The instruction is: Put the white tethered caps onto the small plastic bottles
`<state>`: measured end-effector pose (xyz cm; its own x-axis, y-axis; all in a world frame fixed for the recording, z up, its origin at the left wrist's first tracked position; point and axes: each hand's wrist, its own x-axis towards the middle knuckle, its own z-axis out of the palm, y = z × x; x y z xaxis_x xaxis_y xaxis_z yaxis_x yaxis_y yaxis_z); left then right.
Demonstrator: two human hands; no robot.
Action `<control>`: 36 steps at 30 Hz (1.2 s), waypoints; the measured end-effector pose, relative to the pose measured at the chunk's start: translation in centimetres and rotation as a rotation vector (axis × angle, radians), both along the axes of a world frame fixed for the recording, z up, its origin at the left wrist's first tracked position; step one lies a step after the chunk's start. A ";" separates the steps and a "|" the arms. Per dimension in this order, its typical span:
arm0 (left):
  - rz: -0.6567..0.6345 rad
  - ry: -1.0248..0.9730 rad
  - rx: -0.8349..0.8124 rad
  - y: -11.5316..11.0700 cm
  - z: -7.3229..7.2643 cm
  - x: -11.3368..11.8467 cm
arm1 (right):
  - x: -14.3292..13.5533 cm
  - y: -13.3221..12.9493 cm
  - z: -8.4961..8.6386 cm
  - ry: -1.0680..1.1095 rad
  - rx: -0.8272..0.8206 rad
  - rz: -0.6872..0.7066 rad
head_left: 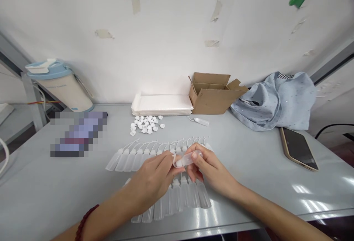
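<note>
A translucent plastic tube (190,158) with a white cap and a looped strap lies between my hands, above the table. My right hand (206,165) is closed round its body, thumb on top. At its capped end, my left hand (157,171) has its fingers closed on the white cap (179,163). Behind my hands runs a row of similar capped tubes (127,161) with thin straps. A second row of tubes (168,202) lies nearer the table's front edge, partly hidden by my left hand and forearm.
Small white caps (149,123) lie in a pile before a stack of white packets (166,103). An open cardboard box (212,99) and a lone tube (201,121) are beside it. A tumbler (63,86) stands left; a blue cloth bag (276,100) and phone (300,148) lie right.
</note>
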<state>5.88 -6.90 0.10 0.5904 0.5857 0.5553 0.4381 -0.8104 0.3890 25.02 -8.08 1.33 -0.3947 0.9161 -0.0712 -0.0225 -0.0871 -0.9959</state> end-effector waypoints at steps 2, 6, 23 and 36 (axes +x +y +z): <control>0.000 -0.005 0.012 0.0 -0.2 -0.1 | 0.0 0.0 0.0 0.014 -0.008 0.006; 0.028 -0.027 -0.165 -0.3 0.5 0.1 | 0.0 0.0 0.2 -0.002 0.021 0.002; 0.034 -0.020 -0.594 0.1 1.9 0.5 | 0.7 -0.1 0.5 -0.477 0.432 0.034; 0.027 -0.174 -0.357 -0.1 1.4 0.6 | 0.3 0.0 0.9 0.003 -0.063 0.031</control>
<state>6.45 -6.99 1.54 0.4868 0.7741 0.4047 0.3604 -0.6001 0.7142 25.34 -8.09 2.25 -0.4234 0.8971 -0.1266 -0.0219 -0.1498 -0.9885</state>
